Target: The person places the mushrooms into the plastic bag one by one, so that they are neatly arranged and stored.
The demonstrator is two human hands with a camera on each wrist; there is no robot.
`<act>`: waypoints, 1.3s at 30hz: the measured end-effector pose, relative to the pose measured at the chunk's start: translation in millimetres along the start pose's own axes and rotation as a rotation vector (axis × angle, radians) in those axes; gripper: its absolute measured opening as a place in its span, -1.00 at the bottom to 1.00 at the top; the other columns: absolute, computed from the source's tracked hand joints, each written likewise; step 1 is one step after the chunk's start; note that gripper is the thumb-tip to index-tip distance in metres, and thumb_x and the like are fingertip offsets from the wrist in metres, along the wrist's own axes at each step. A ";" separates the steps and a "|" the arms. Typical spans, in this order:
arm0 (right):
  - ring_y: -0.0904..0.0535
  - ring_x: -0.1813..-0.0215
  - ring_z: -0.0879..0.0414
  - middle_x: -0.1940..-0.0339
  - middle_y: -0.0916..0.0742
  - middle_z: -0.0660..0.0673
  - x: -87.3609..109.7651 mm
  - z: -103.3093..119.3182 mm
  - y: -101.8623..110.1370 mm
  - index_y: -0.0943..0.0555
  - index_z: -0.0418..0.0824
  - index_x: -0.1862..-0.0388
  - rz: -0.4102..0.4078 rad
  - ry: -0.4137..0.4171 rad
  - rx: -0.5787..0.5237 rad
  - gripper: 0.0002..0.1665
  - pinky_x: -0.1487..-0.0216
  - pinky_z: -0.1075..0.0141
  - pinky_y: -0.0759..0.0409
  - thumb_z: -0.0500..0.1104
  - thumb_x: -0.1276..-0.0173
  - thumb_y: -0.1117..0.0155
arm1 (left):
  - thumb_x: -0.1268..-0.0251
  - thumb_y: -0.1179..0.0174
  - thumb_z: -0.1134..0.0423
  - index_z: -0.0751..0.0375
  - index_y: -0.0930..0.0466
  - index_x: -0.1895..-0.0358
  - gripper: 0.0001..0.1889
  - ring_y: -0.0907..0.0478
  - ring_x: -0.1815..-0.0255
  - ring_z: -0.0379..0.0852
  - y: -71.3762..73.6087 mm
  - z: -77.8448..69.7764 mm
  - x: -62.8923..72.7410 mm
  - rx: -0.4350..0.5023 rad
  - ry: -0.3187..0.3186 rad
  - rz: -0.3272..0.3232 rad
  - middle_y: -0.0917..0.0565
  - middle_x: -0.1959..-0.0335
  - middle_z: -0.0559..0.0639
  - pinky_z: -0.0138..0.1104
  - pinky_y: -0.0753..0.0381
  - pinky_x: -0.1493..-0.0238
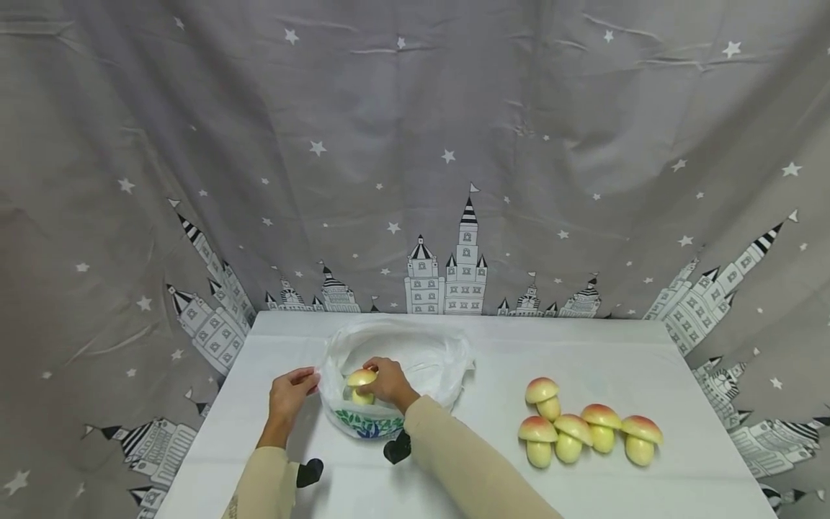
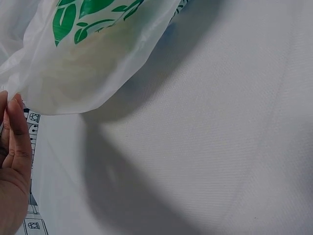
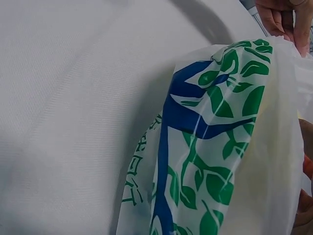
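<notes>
A white plastic bag (image 1: pixel 457 360) with green leaf and blue print lies wide open on the white table. My left hand (image 1: pixel 288 396) pinches the left edge of its mouth; in the left wrist view the fingertips (image 2: pixel 15 105) meet at the plastic. Inside the bag, near its left side, my right hand (image 1: pixel 389 382) grips a toy mushroom (image 1: pixel 361 378) with a yellow cap and pale stem. Only part of the right hand (image 3: pixel 305 181) shows in the right wrist view, behind the printed bag wall (image 3: pixel 215 147).
Several more toy mushrooms (image 1: pixel 568 427) with red-and-yellow caps stand bunched together on the right part of the table (image 1: pixel 493 461). Behind the table hangs a grey curtain (image 1: pixel 363 180) printed with stars and castles.
</notes>
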State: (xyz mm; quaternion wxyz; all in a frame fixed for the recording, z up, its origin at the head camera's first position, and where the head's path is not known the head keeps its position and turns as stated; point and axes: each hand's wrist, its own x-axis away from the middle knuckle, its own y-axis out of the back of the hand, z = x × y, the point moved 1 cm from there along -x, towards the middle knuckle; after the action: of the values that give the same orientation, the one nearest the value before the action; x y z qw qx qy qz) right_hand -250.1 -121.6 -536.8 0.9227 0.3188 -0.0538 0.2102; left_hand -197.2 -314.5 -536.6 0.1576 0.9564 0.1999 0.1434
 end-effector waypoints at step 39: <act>-0.48 -0.23 -0.20 -0.20 -0.57 -0.28 62.0 -91.6 144.7 -0.52 -0.30 -0.20 -0.060 0.182 -0.222 -0.34 -0.19 0.05 -0.54 -0.23 -0.10 -0.51 | -0.36 -0.18 0.28 0.50 -0.50 -0.13 -0.61 -0.61 0.29 -0.23 -4.1 2.3 -0.1 -0.040 -0.001 0.016 -0.60 0.02 0.32 -0.41 -0.66 0.14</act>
State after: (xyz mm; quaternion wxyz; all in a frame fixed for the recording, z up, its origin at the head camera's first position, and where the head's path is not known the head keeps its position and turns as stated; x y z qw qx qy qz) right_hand -258.2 58.8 -513.0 0.9592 0.1958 0.0168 0.2034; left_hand -197.9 -311.5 -540.2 0.1759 0.9546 0.1894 0.1480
